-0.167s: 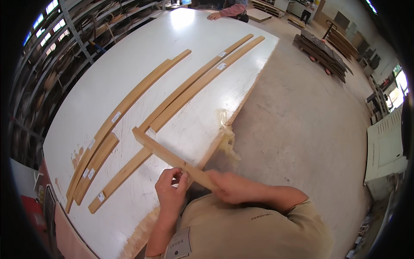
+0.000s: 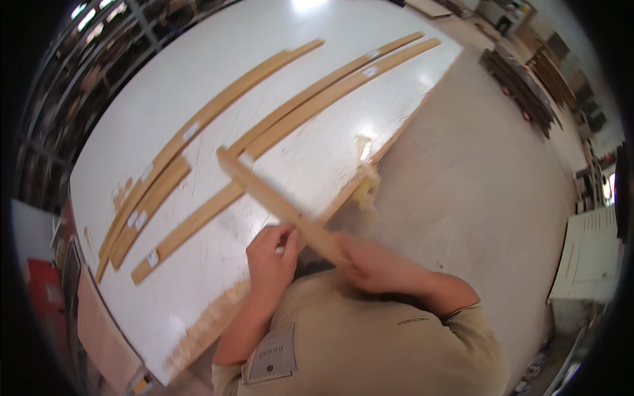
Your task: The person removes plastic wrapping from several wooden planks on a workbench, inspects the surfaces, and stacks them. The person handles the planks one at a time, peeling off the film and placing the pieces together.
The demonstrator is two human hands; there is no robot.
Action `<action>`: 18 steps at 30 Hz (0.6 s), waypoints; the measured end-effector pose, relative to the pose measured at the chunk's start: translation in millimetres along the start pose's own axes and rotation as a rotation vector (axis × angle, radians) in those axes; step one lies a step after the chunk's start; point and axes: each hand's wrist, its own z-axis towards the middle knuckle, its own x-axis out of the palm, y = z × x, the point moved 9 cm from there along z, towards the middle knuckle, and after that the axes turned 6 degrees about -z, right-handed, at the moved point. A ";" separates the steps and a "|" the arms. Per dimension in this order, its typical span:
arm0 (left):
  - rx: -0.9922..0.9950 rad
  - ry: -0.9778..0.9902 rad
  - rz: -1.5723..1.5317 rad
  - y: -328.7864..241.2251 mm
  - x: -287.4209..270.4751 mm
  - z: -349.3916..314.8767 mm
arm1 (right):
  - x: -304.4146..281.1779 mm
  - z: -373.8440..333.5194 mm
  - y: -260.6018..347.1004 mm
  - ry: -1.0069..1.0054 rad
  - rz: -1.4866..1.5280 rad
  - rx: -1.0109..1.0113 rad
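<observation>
My right hand (image 2: 378,264) is closed round the near end of a wooden strip (image 2: 281,206), which slants away to the far left over the table's edge. The strip's far end lies across other wooden pieces. My left hand (image 2: 271,256) is beside the strip's near half, with thumb and fingers curled together. Whatever those fingertips hold, if anything, is too small to make out. Beyond the strip lie two long curved strips (image 2: 317,109) side by side. A shorter labelled piece (image 2: 188,231) rests nearer, partly beneath the held strip.
More curved wooden pieces (image 2: 218,105), some with white labels, lie along the left of the white table (image 2: 132,310). Crumpled yellowish tape (image 2: 364,181) hangs at its right edge. Metal racks stand far left, a loaded pallet (image 2: 518,89) far right, and a pale cabinet (image 2: 584,254) at right.
My view has shifted, so the table and strips sit higher and farther right in the picture. The person at the table's far edge has left view. Both hands keep nearly the same pose.
</observation>
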 end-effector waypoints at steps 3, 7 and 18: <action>0.010 0.010 0.020 1.5 4.9 4.4 | -7.7 -1.1 2.0 -0.082 -0.030 -0.028; -0.011 0.002 0.019 5.2 6.2 -0.6 | -6.3 -1.7 4.2 -0.013 0.048 0.088; 0.006 -0.189 0.284 35.3 -42.4 -3.5 | -17.9 -10.2 -10.9 -0.135 0.057 0.074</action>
